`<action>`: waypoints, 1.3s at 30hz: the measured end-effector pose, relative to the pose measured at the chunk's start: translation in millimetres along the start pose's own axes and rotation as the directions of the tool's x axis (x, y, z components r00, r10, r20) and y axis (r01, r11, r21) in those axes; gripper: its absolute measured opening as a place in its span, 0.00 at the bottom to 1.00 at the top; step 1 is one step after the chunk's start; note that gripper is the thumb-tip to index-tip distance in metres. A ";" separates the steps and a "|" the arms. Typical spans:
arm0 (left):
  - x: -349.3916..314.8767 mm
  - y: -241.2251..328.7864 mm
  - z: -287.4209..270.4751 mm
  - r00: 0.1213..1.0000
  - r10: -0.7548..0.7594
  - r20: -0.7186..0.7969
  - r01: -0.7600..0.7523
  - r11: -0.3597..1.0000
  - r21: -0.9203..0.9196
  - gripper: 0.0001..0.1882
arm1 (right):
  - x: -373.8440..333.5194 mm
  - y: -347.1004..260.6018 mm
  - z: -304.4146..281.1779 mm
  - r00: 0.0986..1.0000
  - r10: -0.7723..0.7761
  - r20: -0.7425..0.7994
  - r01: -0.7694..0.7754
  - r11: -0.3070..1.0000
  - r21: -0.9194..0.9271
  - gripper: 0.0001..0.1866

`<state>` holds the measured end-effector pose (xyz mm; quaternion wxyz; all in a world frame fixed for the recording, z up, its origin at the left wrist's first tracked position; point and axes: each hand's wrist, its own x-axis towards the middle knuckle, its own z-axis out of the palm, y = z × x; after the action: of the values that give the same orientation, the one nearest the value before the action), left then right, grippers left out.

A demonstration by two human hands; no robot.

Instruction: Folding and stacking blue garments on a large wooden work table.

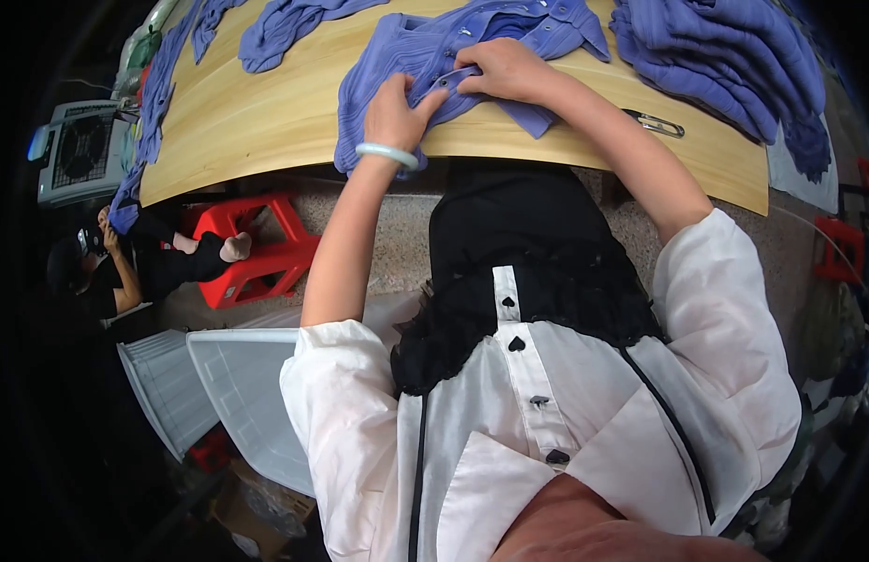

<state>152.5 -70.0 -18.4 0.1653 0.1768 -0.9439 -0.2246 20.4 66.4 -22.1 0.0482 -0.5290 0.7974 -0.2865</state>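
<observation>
Blue shirt (pixel 425 56) lies spread flat near the front edge of the wooden worktop (pixel 257 122), and I see both hands closed on its button placket: the left hand (pixel 394 112), with a pale bangle at the wrist, pinches the fabric just below the right hand (pixel 505 70), which presses and grips the strip from above. To the right of the shirt sits a stack of folded blue garments (pixel 725 56), with a metal clip (pixel 655 122) between them near the right forearm, and to its left more loose blue pieces (pixel 285 23) are strewn. Below the worktop's edge, left of the shirt, I see a red plastic stool (pixel 261 253).
</observation>
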 end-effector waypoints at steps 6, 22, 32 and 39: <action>-13.2 -32.9 -7.3 0.994 0.111 -0.018 -0.109 0.988 0.105 0.12 | 0.5 -3.2 0.3 0.999 0.006 0.048 -0.007 1.000 0.023 0.12; 27.1 -21.4 -21.5 0.995 0.100 0.019 -0.102 0.990 0.098 0.13 | 9.2 -27.1 26.6 0.995 -0.035 -0.088 0.049 0.986 0.160 0.11; 40.5 -33.5 -9.9 0.994 0.030 0.106 -0.016 0.991 -0.131 0.14 | 18.0 -24.9 25.7 0.991 0.047 -0.126 -0.021 0.978 0.206 0.10; 39.8 -30.4 -13.5 0.964 -0.088 0.249 0.174 0.921 -0.349 0.14 | 22.0 -20.0 26.3 0.993 0.066 -0.095 -0.043 0.972 0.231 0.11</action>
<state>130.6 -116.6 -12.4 0.0702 0.1790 -0.8837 -0.4268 37.2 31.0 -28.9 0.0759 -0.4826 0.7748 -0.4014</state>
